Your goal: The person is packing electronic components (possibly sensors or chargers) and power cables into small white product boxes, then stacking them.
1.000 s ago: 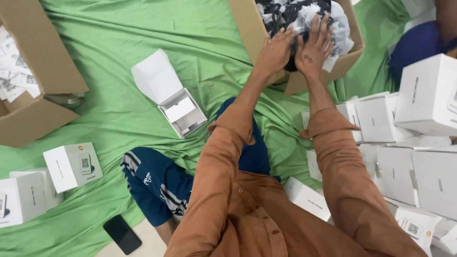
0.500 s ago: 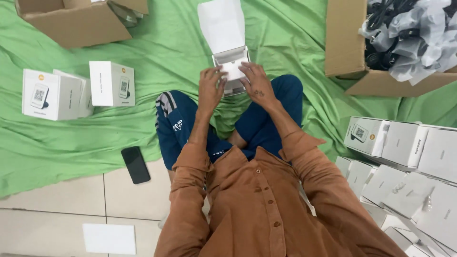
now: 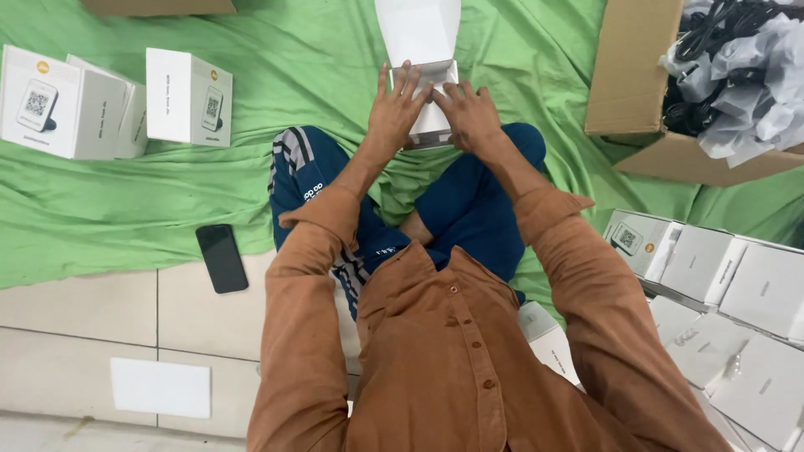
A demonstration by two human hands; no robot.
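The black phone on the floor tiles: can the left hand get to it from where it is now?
Probably yes. The left hand rests on the open white box, holding nothing. The black phone lies beside the left knee, with only bare green cloth and tile between.

A green cloth (image 3: 126, 209) covers the floor. Two white boxes (image 3: 63, 105) (image 3: 188, 96) stand at far left. A black phone (image 3: 222, 258) lies at the cloth's edge beside a sheet of white paper (image 3: 159, 387). A cardboard carton (image 3: 636, 92) holds wrapped black cables (image 3: 737, 75). More white boxes (image 3: 737, 310) are stacked at right.
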